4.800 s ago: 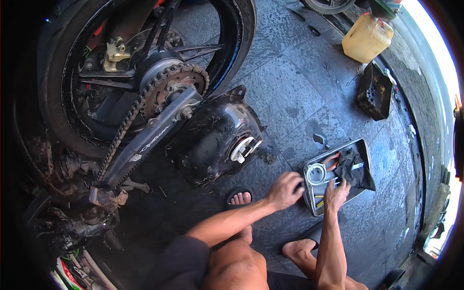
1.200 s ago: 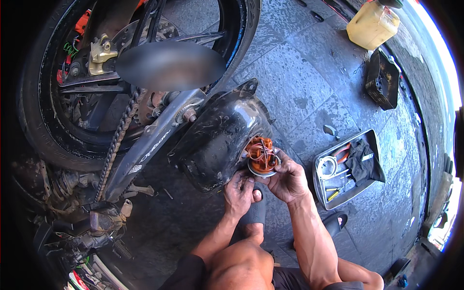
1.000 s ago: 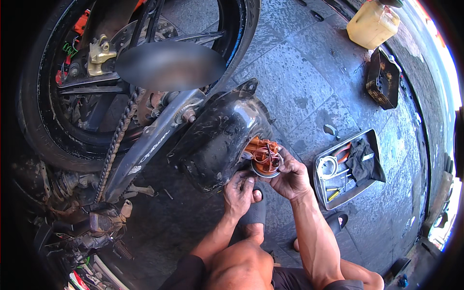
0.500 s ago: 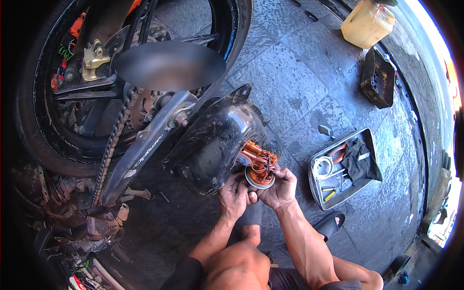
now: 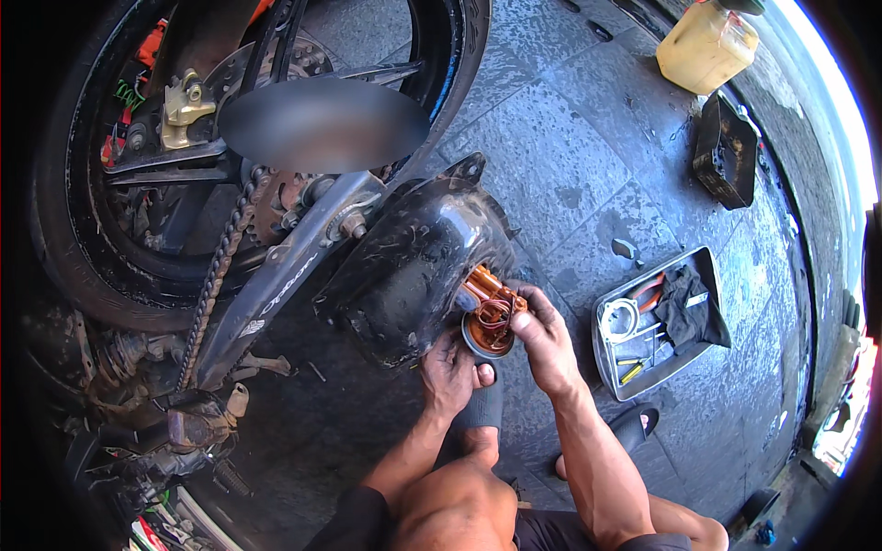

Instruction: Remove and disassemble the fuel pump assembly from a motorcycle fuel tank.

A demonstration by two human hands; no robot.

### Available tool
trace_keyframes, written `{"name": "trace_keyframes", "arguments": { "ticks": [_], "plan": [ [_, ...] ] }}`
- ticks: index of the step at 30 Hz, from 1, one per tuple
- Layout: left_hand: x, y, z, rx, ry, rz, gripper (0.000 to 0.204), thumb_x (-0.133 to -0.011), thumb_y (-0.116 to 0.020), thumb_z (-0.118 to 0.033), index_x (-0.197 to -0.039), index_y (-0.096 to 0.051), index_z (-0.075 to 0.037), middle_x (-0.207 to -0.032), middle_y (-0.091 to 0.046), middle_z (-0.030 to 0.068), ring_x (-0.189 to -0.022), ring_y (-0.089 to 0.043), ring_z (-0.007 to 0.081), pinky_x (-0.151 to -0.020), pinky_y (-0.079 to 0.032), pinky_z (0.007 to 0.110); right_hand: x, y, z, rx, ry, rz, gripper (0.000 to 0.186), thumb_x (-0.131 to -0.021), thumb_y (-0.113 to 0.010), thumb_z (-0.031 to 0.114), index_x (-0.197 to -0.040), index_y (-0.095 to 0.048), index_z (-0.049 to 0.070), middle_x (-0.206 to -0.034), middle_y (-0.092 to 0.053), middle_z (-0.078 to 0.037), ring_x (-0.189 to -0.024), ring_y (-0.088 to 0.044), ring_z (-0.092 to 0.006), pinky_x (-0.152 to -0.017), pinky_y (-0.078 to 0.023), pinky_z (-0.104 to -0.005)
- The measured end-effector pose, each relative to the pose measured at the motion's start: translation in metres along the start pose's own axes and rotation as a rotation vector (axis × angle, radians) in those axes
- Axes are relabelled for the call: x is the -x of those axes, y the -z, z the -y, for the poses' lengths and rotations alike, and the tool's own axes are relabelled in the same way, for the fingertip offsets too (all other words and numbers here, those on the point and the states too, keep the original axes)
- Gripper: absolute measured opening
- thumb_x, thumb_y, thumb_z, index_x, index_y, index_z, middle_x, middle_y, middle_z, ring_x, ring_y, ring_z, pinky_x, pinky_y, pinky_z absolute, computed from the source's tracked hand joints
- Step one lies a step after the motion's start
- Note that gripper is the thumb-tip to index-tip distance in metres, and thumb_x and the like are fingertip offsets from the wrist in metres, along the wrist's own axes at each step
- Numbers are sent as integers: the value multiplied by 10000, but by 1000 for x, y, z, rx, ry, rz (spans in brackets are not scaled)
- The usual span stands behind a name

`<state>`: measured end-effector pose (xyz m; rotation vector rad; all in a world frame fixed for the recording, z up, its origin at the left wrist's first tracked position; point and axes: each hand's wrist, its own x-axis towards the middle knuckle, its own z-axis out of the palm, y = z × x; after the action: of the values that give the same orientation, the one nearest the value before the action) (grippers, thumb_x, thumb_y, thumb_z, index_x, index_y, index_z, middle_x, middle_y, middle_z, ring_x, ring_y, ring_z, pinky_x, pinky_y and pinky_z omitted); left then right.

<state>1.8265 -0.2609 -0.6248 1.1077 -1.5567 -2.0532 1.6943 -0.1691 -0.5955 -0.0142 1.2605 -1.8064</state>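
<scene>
A fuel pump assembly [image 5: 490, 326] with an orange-brown plastic body, thin wires and a round metal-edged flange is in front of me. Its far end reaches into the opening of a black fuel tank [image 5: 395, 275] lying on the floor. My right hand [image 5: 546, 344] grips the pump's right side, thumb on top near the wires. Closed at the lower left of the flange, my left hand [image 5: 447, 372] holds the pump's rim; its fingertips are partly hidden.
A motorcycle wheel [image 5: 464, 69], chain [image 5: 216, 266] and swingarm [image 5: 289, 275] stand at the left. On the right lie a tray [image 5: 602, 363] of tools and a cloth, a dark metal box [image 5: 726, 151] and a yellowish jerrycan [image 5: 707, 50]. A sandal [image 5: 634, 427] is on my foot nearby.
My right hand has shifted up along the pump's right side, its thumb now over the top. The pump sits slightly deeper in the tank opening. My left hand stays by the flange.
</scene>
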Motion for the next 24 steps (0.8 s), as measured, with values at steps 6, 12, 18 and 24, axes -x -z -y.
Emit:
{"name": "trace_keyframes", "arguments": {
  "ticks": [6, 12, 18, 24],
  "plan": [
    [0, 8, 8, -147, -62, 10, 379, -985, -611, -325, -1175, -614, 2, -920, -671, 34, -720, -616, 73, -565, -502, 206, -6, -27, 27, 513, 169, -74, 567, -833, -785, 272, -1265, -562, -20, -1094, -691, -164, -1037, -647, -218, -923, -507, -356],
    [0, 3, -13, 266, 55, 191, 614, -990, -510, -503, -1343, -500, 0, -1045, -608, 51, -727, -557, 54, -584, -489, 211, -3, -40, 21, 538, 107, -250, 433, -875, -702, 178, -1228, -557, -26, -1006, -698, -165, -927, -661, -180, -827, -542, -325],
    [-2, -8, -24, 376, 103, 217, 922, -929, -392, -757, -1403, -433, 33, -1155, -579, 97, -898, -585, 129, -686, -530, 237, 19, -44, 2, 336, 170, -371, 400, -899, -653, 130, -1238, -535, -46, -1069, -668, -162, -963, -634, -169, -852, -532, -311],
    [1, 4, -2, 307, 115, 162, 886, -955, -362, -737, -1343, -493, 49, -1172, -581, 112, -1046, -575, 192, -897, -514, 332, 36, -38, -15, 216, 289, -462, 322, -905, -653, 71, -1194, -541, -16, -1058, -636, -105, -988, -603, -143, -880, -511, -301]
  ]
}}
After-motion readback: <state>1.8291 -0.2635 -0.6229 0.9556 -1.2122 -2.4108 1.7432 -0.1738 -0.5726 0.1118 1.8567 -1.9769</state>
